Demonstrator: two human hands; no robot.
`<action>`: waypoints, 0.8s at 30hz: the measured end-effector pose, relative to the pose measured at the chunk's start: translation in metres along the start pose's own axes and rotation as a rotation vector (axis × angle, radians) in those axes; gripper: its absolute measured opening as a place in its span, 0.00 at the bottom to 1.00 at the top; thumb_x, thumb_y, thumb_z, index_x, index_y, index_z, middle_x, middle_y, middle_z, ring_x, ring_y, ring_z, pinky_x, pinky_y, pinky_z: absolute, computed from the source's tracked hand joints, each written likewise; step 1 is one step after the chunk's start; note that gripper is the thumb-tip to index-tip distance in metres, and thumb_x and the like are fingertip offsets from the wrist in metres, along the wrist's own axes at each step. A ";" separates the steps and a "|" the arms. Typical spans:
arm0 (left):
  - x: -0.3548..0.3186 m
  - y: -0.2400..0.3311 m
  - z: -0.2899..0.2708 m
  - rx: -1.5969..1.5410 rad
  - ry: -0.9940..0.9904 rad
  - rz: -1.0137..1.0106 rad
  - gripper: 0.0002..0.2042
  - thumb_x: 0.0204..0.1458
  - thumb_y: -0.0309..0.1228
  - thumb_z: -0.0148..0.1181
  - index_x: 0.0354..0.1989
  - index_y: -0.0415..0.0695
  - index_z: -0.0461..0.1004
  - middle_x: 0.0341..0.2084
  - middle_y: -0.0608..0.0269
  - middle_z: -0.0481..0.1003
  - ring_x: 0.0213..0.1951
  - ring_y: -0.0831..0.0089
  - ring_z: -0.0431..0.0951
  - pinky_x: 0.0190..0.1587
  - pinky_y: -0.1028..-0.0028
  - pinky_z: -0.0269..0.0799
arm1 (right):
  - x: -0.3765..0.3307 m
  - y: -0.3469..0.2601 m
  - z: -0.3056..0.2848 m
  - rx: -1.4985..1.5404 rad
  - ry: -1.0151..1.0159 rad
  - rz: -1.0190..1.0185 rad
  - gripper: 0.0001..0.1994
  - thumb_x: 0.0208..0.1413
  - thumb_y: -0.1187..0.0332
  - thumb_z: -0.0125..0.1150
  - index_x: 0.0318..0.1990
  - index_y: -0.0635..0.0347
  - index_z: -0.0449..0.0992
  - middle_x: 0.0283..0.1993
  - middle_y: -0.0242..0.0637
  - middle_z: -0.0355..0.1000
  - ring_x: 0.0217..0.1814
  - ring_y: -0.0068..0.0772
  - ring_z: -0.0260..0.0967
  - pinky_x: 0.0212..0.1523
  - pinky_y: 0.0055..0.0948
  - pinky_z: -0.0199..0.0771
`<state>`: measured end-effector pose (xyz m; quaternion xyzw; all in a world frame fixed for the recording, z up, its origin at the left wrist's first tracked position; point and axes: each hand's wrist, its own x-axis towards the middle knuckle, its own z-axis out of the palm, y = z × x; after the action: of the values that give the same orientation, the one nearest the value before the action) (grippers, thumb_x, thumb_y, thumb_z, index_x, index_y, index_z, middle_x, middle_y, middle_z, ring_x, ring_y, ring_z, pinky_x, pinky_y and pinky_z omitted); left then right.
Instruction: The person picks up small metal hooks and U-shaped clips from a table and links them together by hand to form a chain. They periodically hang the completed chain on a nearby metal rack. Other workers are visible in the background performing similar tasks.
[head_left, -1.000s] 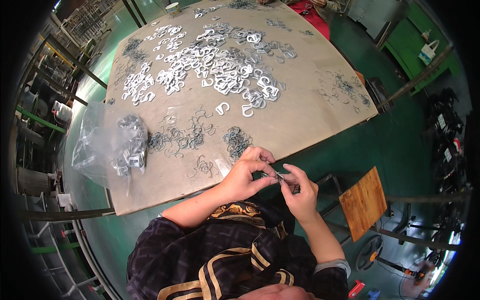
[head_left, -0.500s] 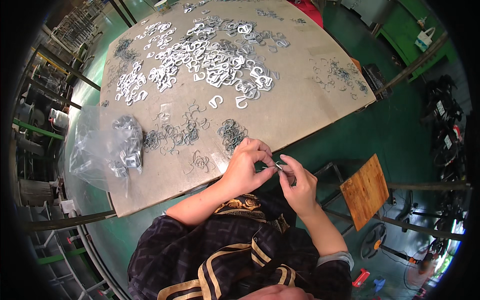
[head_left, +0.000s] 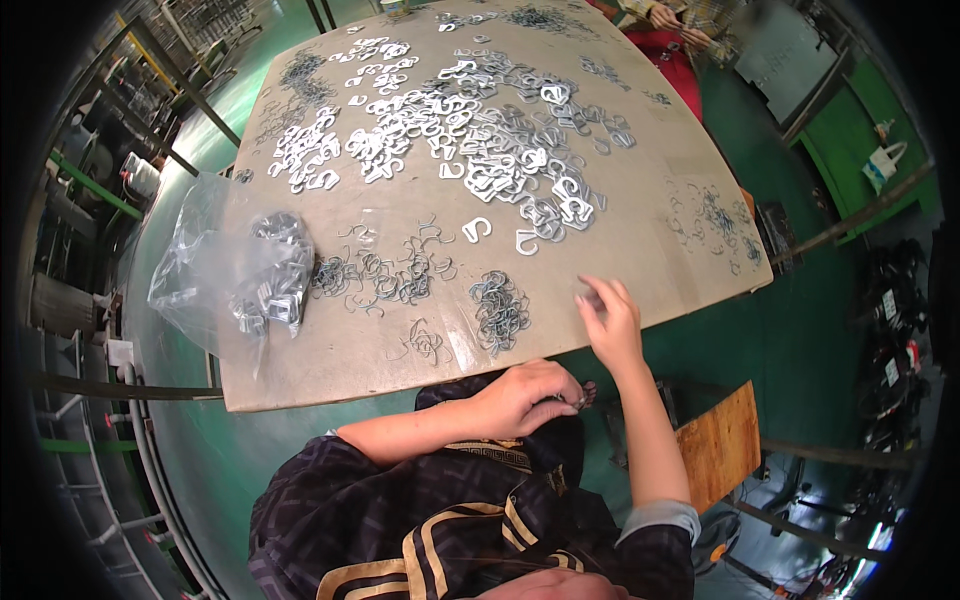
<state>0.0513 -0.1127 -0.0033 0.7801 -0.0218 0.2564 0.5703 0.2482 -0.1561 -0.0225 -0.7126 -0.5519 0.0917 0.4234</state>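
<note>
A seated person's right hand (head_left: 608, 322) reached over the near edge of the counter (head_left: 640, 215), its fingers spread loose and its grip released, holding nothing that could be made out, close beside a small heap of bent wire clips (head_left: 500, 308). The left hand (head_left: 528, 395) was drawn back below the counter edge over the lap, fingers curled shut; whether it held a part was hidden by the fingers themselves. On the counter's left edge lay a clear plastic bag (head_left: 215, 270), half hanging over the side, with a cluster of grey metal pieces inside. Loose wire hooks (head_left: 385, 275) were scattered between the bag and the heap, and a wide spread of flat, pale metal clasps (head_left: 470, 130) covered the far half of the worn beige top. A green painted floor (head_left: 790, 330) surrounded it, with a wooden stool (head_left: 720, 445) at the person's right. At the far edge another person's hand (head_left: 665, 15) was cut off by the frame.
</note>
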 end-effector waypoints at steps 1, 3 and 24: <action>-0.001 0.000 0.001 -0.006 -0.010 0.007 0.06 0.50 0.21 0.63 0.33 0.41 0.70 0.33 0.60 0.77 0.39 0.62 0.78 0.42 0.67 0.71 | 0.019 0.018 0.014 -0.060 -0.030 -0.004 0.15 0.53 0.73 0.61 0.50 0.62 0.76 0.39 0.44 0.72 0.38 0.39 0.71 0.39 0.31 0.72; -0.002 0.001 0.002 0.003 -0.021 0.005 0.06 0.51 0.23 0.63 0.32 0.42 0.70 0.33 0.61 0.77 0.39 0.62 0.78 0.42 0.67 0.71 | 0.064 0.041 0.039 -0.199 -0.021 0.045 0.17 0.54 0.71 0.60 0.53 0.62 0.75 0.44 0.47 0.70 0.45 0.44 0.69 0.47 0.38 0.70; -0.006 -0.017 0.016 -0.056 -0.015 -0.009 0.06 0.53 0.25 0.62 0.34 0.43 0.70 0.31 0.62 0.74 0.36 0.60 0.74 0.40 0.63 0.67 | 0.072 0.072 0.040 -0.400 0.046 0.110 0.13 0.54 0.76 0.57 0.47 0.64 0.78 0.37 0.48 0.72 0.38 0.53 0.71 0.42 0.43 0.72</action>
<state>0.0574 -0.1228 -0.0241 0.7658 -0.0294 0.2473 0.5929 0.3024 -0.0760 -0.0743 -0.8133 -0.5097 -0.0129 0.2805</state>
